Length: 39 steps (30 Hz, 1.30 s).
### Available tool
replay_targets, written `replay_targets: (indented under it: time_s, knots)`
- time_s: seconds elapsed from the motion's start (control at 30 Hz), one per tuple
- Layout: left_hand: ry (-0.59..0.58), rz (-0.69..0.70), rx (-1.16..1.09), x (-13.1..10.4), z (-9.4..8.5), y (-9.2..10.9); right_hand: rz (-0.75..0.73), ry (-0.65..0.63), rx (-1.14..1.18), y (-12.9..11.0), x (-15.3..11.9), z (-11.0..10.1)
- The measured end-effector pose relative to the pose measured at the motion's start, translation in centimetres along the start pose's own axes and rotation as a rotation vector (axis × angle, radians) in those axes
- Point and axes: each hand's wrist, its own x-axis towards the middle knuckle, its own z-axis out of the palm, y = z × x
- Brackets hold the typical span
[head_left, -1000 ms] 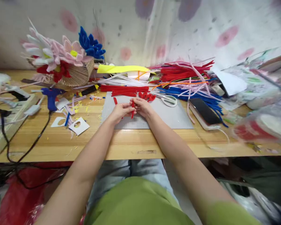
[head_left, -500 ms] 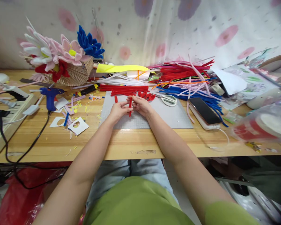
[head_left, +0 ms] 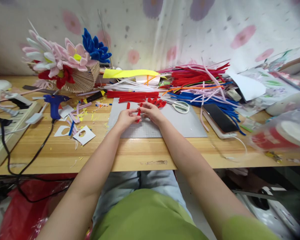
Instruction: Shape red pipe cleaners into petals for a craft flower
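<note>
Over the grey cutting mat (head_left: 182,128) both hands meet around a short red pipe cleaner (head_left: 139,113). Thumb and fingers of my left hand (head_left: 127,119) pinch its lower part. My right hand (head_left: 152,112) is closed at its upper end, with the fingertips partly hiding it. Another short red piece (head_left: 128,105) shows just beyond my left fingers; whether that hand grips it too is unclear. Behind my right hand lie red looped petals (head_left: 160,103). White-handled scissors (head_left: 180,106) rest to their right, and a row of red pipe cleaners (head_left: 132,96) lies along the mat's far edge.
A blue glue gun (head_left: 55,105) and a power strip (head_left: 17,133) with cords sit left, near paper scraps (head_left: 84,134). Pipe-cleaner flowers (head_left: 76,55) stand behind. At right are blue pipe cleaners (head_left: 215,105), a phone (head_left: 219,117) and a bagged cup (head_left: 277,133).
The red pipe cleaner between my hands has gone from upright to tilted, its top leaning right. The other red piece beyond my left fingers appears slightly farther right.
</note>
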Motion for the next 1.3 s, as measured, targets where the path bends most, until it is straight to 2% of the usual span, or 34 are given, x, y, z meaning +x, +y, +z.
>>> replay_targets:
  time_s: [0.1,0.2,0.27,0.33,0.43,0.53,0.67,0.8,0.9,1.03,1.1,1.2,1.3]
  knots:
    - [-0.003,-0.014,0.051,0.0,-0.1,0.1,-0.016,0.018,-0.025,0.3,0.0,0.0]
    - [0.046,0.055,0.1,0.2,-0.4,0.3,-0.004,0.055,-0.001,0.4,0.0,0.0]
    - [0.14,0.136,0.164,0.5,-1.0,0.4,0.009,0.054,-0.007,0.4,0.0,0.0]
    - [0.286,0.205,0.298,0.8,-2.0,0.4,0.015,0.043,-0.028,0.4,-0.1,0.0]
    - [0.495,0.241,0.651,1.1,-3.5,0.1,0.006,0.016,-0.072,0.4,-0.3,0.1]
    - [0.49,0.26,0.919,1.3,-4.1,-0.7,-0.022,0.02,-0.127,0.3,-0.4,0.4]
    - [0.402,0.286,1.006,1.5,-3.4,-1.5,-0.05,0.036,-0.168,0.3,-0.5,0.5]
    - [0.408,0.289,0.873,1.6,-2.9,-1.6,-0.061,0.026,-0.096,0.5,-0.4,0.1]
    - [0.384,0.271,0.582,1.8,-2.5,-1.4,-0.062,0.025,0.005,0.5,-0.2,-0.4]
    - [0.221,0.059,0.021,1.4,-1.5,-0.5,-0.046,0.014,0.117,0.4,-0.1,-0.8]
    - [0.121,-0.052,-0.172,1.0,-1.1,0.1,-0.026,0.026,0.112,0.4,0.0,-0.9]
    - [0.035,-0.139,-0.301,0.3,-0.8,0.6,-0.018,0.073,0.053,0.6,0.2,-0.8]
    - [0.01,-0.143,-0.323,0.1,-0.7,0.6,-0.04,0.096,-0.003,0.8,0.3,-0.6]
